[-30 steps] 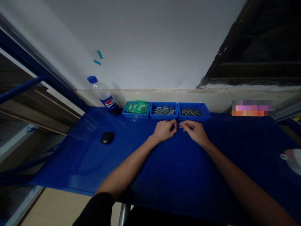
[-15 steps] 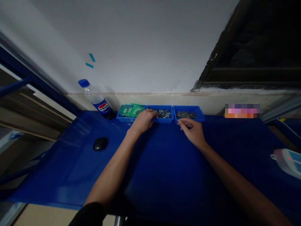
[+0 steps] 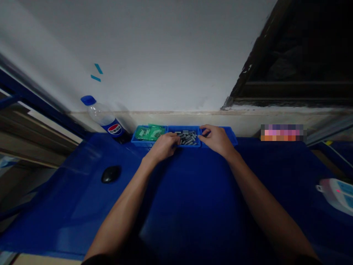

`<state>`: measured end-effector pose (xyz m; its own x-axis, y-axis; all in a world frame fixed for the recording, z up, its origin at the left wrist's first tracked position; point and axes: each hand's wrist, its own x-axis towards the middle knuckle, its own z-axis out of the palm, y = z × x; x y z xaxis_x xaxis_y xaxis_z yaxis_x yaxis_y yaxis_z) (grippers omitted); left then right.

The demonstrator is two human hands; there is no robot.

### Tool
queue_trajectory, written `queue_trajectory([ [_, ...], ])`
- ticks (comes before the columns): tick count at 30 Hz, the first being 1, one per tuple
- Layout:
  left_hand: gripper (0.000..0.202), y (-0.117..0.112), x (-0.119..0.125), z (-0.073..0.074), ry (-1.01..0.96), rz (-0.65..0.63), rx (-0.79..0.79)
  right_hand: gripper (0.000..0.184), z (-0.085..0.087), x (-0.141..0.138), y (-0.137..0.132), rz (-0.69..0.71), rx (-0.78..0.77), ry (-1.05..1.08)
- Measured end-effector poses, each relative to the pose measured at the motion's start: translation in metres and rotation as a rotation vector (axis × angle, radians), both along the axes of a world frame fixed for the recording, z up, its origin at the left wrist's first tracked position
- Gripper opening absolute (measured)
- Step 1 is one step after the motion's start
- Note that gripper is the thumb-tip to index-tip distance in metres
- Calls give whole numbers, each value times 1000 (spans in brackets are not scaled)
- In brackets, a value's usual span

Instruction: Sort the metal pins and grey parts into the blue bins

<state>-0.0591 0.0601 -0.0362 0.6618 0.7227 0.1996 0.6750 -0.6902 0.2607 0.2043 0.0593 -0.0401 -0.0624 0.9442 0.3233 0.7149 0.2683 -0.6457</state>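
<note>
Three small blue bins stand in a row against the wall. Grey cylindrical pieces, metal-looking, fill the middle bin (image 3: pixel 190 146). My left hand (image 3: pixel 165 145) is at that bin's front left corner, fingers curled together; whatever they hold is hidden. My right hand (image 3: pixel 217 139) reaches over the right bin (image 3: pixel 233 136), its bent thumb and index fingertips at the middle bin's right edge. Something too small to name may be between them. The hand covers the right bin's contents. Green packets (image 3: pixel 150 132) lie in the left bin (image 3: pixel 138 141).
A cola bottle (image 3: pixel 113 127) with a blue cap stands left of the bins. Nearer on the blue table (image 3: pixel 187 206) lies a black computer mouse (image 3: pixel 110 174). At the right edge is a white device (image 3: pixel 336 193) with a red light; a blurred-out item (image 3: pixel 282 132) stands by the wall.
My right hand has moved left and farther forward, from the front of the right bin to the middle bin's edge. My left hand stays by the middle bin. The view has shifted slightly.
</note>
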Motion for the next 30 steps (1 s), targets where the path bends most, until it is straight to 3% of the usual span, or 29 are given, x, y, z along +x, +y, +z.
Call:
queue_trajectory([
  [4,23,-5,3,2,17,-49,-48,48,-7,-5,3,66,-52,116],
  [12,18,-11,11,6,69,-68,-85,37,-8,-1,-4,201,-203,323],
  [22,14,-21,29,-2,87,-12,-59,29,2,-1,-12,291,-154,221],
  [30,11,-20,30,-3,147,-4,-95,30,-3,0,-19,294,-57,142],
])
